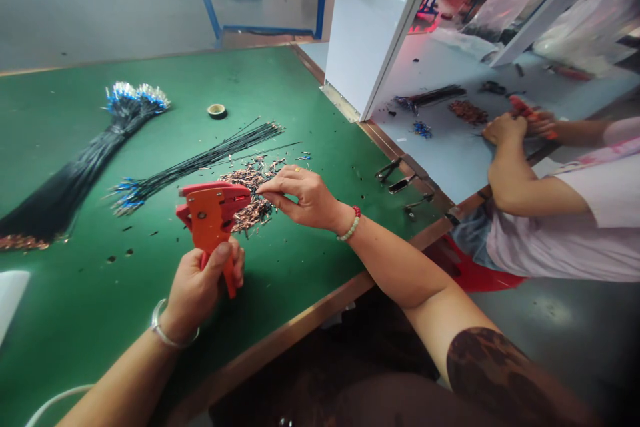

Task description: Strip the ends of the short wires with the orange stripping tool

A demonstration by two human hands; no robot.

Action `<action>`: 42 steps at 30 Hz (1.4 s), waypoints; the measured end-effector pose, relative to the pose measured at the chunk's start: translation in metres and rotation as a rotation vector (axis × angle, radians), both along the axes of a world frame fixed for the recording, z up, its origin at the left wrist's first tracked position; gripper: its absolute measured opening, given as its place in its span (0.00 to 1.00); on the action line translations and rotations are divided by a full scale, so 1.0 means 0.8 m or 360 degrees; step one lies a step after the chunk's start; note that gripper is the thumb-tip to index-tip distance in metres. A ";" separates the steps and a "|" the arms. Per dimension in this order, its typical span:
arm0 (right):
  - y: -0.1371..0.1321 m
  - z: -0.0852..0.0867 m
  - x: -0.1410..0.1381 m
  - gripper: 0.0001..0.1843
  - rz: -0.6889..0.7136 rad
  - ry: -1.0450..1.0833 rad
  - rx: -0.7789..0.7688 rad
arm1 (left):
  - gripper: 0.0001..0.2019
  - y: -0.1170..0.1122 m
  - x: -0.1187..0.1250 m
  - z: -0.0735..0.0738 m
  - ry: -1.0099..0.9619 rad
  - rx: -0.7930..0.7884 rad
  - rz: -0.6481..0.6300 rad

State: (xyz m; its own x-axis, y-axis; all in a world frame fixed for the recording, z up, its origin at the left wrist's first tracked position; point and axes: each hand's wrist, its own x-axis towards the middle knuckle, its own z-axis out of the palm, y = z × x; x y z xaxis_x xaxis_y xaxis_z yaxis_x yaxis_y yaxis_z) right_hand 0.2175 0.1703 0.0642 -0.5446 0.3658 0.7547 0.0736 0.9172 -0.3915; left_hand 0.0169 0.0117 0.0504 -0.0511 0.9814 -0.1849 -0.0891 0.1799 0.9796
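The left hand (200, 290) grips orange wire-stripping pliers (210, 220) just beside the light, fiddly copper crimp terminals (250, 207), the right hand (303, 197) pinching at the pile's edge, its catch too small to tell.

A green-topped workbench (75, 307) with a wooden edge carries a heap of loose copper-coloured crimp terminals (253, 180) near its middle. Just beyond the heap lies a sheaf of black wires (200, 163) with blue-tipped ends. Well left of the heap sits a thick bundle of black wires (75, 160), and beyond it a small roll of tape (217, 111). Right of the heap, three metal clips (397, 177) line the edge. Dark flecks (117, 257) around it look like insulation scraps, though they are too small to tell.
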 end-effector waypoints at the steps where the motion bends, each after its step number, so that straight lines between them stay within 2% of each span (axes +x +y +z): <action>1: 0.000 0.000 0.000 0.11 0.0009 0.0003 0.0000 | 0.23 -0.001 0.001 0.002 0.0034 0.0034 -0.0003; 6: 0.000 0.000 0.000 0.11 -0.0013 -0.0047 -0.0031 | 0.23 0.000 0.001 0.005 -0.0001 0.0050 -0.0036; 13: 0.007 -0.006 0.003 0.11 -0.0117 -0.0048 -0.0037 | 0.22 0.011 -0.013 -0.017 -0.0343 0.0015 -0.0087; 16: 0.010 -0.006 0.005 0.12 -0.0139 -0.0024 -0.0031 | 0.21 0.011 -0.017 -0.021 -0.0403 -0.0007 -0.0118; 22: 0.009 0.001 0.008 0.12 -0.0118 -0.0134 0.0010 | 0.20 0.009 -0.017 -0.016 -0.0419 -0.0076 -0.0124; 31: 0.008 0.008 0.012 0.13 -0.0259 -0.0247 0.0195 | 0.22 0.011 -0.012 -0.013 -0.0424 -0.0028 -0.0152; 42: 0.009 0.010 0.014 0.13 -0.0296 -0.0340 0.0168 | 0.24 0.008 -0.007 -0.002 -0.0302 -0.0033 -0.0107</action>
